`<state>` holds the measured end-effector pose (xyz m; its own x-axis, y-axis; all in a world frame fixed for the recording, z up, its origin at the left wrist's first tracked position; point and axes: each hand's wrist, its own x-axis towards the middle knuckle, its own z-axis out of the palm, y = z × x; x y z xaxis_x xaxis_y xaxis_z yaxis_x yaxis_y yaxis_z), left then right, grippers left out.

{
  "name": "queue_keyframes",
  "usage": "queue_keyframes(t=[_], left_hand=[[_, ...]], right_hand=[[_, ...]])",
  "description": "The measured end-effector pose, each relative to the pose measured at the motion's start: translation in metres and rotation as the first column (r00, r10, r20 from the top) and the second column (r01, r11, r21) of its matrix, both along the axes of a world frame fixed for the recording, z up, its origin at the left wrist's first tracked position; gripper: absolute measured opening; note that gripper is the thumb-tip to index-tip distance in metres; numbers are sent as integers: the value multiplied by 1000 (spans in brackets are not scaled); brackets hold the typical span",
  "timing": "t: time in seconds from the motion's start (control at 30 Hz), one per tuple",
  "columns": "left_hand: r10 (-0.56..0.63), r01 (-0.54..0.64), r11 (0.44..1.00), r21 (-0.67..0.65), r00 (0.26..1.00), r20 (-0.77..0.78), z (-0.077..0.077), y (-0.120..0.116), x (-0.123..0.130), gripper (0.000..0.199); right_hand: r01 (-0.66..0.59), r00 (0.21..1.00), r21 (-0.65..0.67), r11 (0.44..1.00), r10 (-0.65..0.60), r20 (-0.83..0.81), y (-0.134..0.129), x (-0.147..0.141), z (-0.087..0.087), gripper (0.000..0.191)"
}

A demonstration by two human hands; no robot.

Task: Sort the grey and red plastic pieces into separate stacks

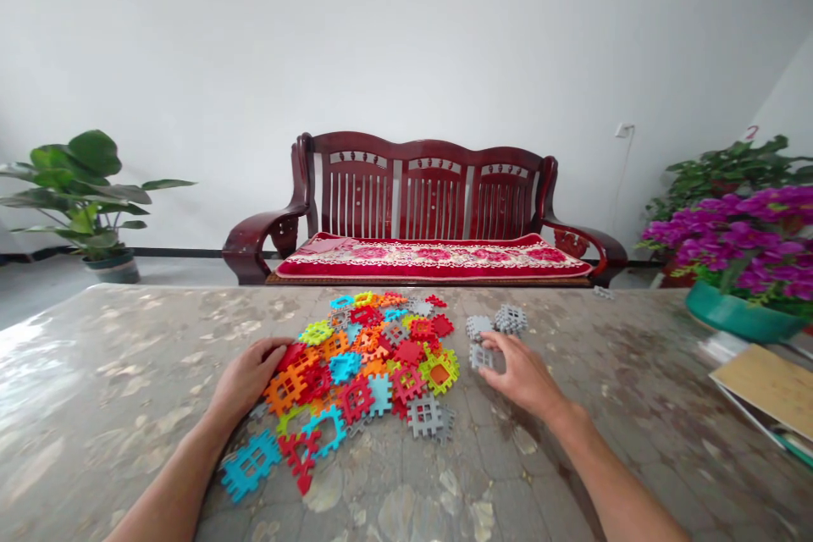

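Observation:
A heap of plastic interlocking tiles [345, 367] in red, orange, blue, lime and grey lies spread on the table. My left hand [257, 366] rests at the heap's left edge, fingers loosely extended against a red tile [290, 355]; the fingertips are partly hidden. Right of the heap, my right hand [522, 373] has thumb and forefinger at opposite edges of a grey windowed tile [481, 356]. Just beyond it sit two small grey groups: a stack of solid tiles [478, 326] and a stack of windowed tiles [511, 318]. More grey tiles [425, 415] lie at the heap's near right.
The patterned table [590, 364] carries a lone grey piece [603, 292] at its far right. Purple flowers in a teal planter [743, 313] and a tan board [768, 385] occupy the right side. Behind stands a wooden bench [428, 186]; a potted plant [95, 203] is left.

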<state>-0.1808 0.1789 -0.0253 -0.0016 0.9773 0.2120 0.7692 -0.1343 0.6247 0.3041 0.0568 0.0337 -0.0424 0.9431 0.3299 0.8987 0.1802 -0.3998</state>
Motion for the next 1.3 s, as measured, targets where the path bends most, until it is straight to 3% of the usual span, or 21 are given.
queue_keyframes(t=[0.2,0.4,0.63,0.97,1.13,1.3], left_hand=[[-7,7,1000,3,1000,-1,2,-1,1,42],[16,-16,1000,14,1000,-19,6,-4,3,42],[4,-4,1000,8,1000,-24,5,-1,2,42],[8,-8,1000,5,999,-34,2,0,0,45],[5,-5,1000,-6,1000,-20,3,0,0,43],[-4,4,1000,17,1000,-22,8,-5,4,41]], right_hand=[[179,983,205,962,-168,-70,21,42,21,50],[176,978,251,952,-199,69,50,72,41,56],[190,966,71,979,-199,165,64,84,40,70],[97,971,-185,978,-52,235,83,90,35,106],[59,980,-277,959,-3,198,94,92,28,110],[14,988,-290,957,32,153,95,91,22,107]])
